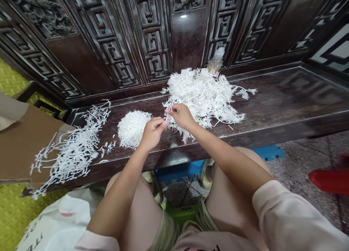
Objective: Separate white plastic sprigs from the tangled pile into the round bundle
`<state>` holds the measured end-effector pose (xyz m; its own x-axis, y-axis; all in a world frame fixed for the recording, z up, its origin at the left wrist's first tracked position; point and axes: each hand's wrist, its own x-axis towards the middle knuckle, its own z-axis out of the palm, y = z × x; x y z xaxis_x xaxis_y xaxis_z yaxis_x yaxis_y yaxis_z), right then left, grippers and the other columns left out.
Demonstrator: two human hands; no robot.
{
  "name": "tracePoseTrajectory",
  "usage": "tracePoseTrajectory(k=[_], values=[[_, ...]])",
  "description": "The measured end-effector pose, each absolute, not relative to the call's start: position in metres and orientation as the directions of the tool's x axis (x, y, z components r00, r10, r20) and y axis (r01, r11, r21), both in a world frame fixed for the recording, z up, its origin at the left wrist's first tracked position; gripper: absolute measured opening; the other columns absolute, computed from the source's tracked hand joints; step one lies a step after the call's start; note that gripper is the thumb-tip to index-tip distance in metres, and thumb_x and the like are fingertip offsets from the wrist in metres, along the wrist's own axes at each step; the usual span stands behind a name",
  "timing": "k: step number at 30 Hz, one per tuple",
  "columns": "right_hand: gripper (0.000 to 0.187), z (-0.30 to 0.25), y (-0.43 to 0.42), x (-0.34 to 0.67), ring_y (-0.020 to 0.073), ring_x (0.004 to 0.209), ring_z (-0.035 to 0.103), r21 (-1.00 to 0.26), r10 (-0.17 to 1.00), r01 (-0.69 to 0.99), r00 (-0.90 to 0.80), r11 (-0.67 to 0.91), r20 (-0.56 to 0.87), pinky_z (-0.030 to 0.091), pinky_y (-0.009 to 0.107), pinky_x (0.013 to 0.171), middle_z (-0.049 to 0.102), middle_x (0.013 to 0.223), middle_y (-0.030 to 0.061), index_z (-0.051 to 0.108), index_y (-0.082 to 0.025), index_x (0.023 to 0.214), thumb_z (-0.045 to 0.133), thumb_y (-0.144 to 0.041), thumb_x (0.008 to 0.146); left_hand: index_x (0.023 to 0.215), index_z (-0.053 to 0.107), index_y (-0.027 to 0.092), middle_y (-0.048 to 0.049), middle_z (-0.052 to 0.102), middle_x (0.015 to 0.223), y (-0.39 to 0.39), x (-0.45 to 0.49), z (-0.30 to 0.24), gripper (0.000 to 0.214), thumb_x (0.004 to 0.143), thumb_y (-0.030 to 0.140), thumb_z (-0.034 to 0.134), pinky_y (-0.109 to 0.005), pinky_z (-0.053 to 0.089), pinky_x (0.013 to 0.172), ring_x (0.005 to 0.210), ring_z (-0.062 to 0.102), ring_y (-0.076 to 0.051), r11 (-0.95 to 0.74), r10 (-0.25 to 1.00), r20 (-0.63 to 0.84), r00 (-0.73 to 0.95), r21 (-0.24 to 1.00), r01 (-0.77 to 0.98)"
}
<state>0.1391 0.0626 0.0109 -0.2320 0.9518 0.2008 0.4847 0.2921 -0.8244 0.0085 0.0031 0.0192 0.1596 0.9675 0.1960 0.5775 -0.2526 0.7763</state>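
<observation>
The left hand (152, 134) and right hand (181, 116) are hemmed between a round white clump (132, 129) and a big pile of white sprigs (203, 96); past the pile, the table (289, 94) offers open dark wood rightward, while a carved wooden panel (149, 36) and plastic bottle (216, 60) block the back

Carved dark wooden panels (149, 36) along the back, square key fretwork throughout. Long dark wooden bench (286, 94) in front, faint sheen on top. Speckled terrazzo floor (300, 178) at right, blue foam mat (269, 152) beneath bench, yellow-green woven mat (13, 214) at left.
</observation>
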Motion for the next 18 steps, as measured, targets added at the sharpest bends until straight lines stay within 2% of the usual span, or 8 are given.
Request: tracePoseTrajectory(k=[5,7,9,11,13,16,18], values=[[0.023,0.0,0.07,0.141,0.0101,0.056,0.04,-0.787,0.95,0.533,-0.172,0.311,0.26,0.029,0.022,0.056,0.047,0.056,-0.0004,0.051,-0.015,0.057,0.047,-0.029,0.075,0.051,0.043,0.018,-0.0017,0.045,0.059,-0.009,0.018,0.029,0.034,0.078,0.038,0.039,-0.026,0.036,0.068,0.064,0.044,-0.014,-0.27,0.961,0.195,0.196,0.816,0.511],[0.023,-0.006,0.081,0.149,0.0111,0.059,0.043,-0.774,0.97,0.589,-0.071,0.23,0.234,0.029,0.023,0.057,0.049,0.058,0.0013,0.048,-0.015,0.054,0.046,-0.025,0.075,0.052,0.045,0.018,-0.0023,0.047,0.06,-0.014,0.021,0.034,0.036,0.079,0.04,0.037,-0.026,0.037,0.067,0.064,0.045,-0.014,-0.296,0.948,0.19,0.256,0.82,0.489],[0.024,-0.01,0.091,0.159,0.012,0.061,0.045,-0.786,0.987,0.608,0.029,0.107,0.156,0.031,0.024,0.058,0.05,0.059,0.0024,0.046,-0.015,0.053,0.047,-0.025,0.074,0.053,0.046,0.018,-0.0031,0.05,0.062,-0.013,0.016,0.034,0.036,0.08,0.04,0.034,-0.026,0.036,0.066,0.065,0.046,-0.015,-0.293,0.953,0.19,0.236,0.776,0.558],[0.025,-0.011,0.096,0.163,0.0119,0.06,0.046,-0.82,0.998,0.572,0.016,0.039,0.058,0.032,0.024,0.059,0.051,0.059,0.0025,0.046,-0.015,0.053,0.049,-0.029,0.073,0.055,0.047,0.018,-0.004,0.052,0.064,-0.002,-0.002,0.028,0.035,0.079,0.038,0.034,-0.027,0.036,0.066,0.067,0.048,-0.016,-0.214,0.972,0.215,0.094,0.644,0.735],[0.026,-0.008,0.093,0.162,0.0108,0.057,0.046,-0.86,0.995,0.51,-0.083,0.002,-0.047,0.034,0.024,0.059,0.052,0.059,0.0021,0.047,-0.015,0.053,0.05,-0.033,0.072,0.058,0.051,0.018,-0.0052,0.056,0.07,0.013,-0.028,0.015,0.031,0.078,0.036,0.036,-0.029,0.035,0.069,0.073,0.05,-0.018,-0.028,0.974,0.213,-0.071,0.431,0.902],[0.026,-0.003,0.081,0.153,0.0083,0.05,0.043,-0.895,0.956,0.443,-0.232,-0.057,-0.177,0.035,0.024,0.056,0.053,0.057,0.0019,0.049,-0.014,0.055,0.052,-0.035,0.071,0.07,0.058,0.02,-0.0081,0.061,0.082,0.03,-0.068,-0.008,0.03,0.077,0.036,0.035,-0.035,0.035,0.072,0.081,0.054,-0.023,0.27,0.957,0.045,-0.286,0.216,0.938],[0.023,-0.001,0.073,0.147,0.0074,0.048,0.042,-0.903,0.931,0.422,-0.29,-0.082,-0.22,0.036,0.023,0.055,0.054,0.058,0.0026,0.052,-0.014,0.056,0.053,-0.032,0.071,0.08,0.06,0.02,-0.0109,0.062,0.09,0.035,-0.084,-0.021,0.03,0.075,0.039,0.037,-0.039,0.034,0.075,0.086,0.054,-0.027,0.38,0.925,-0.066,-0.375,0.115,0.918]])
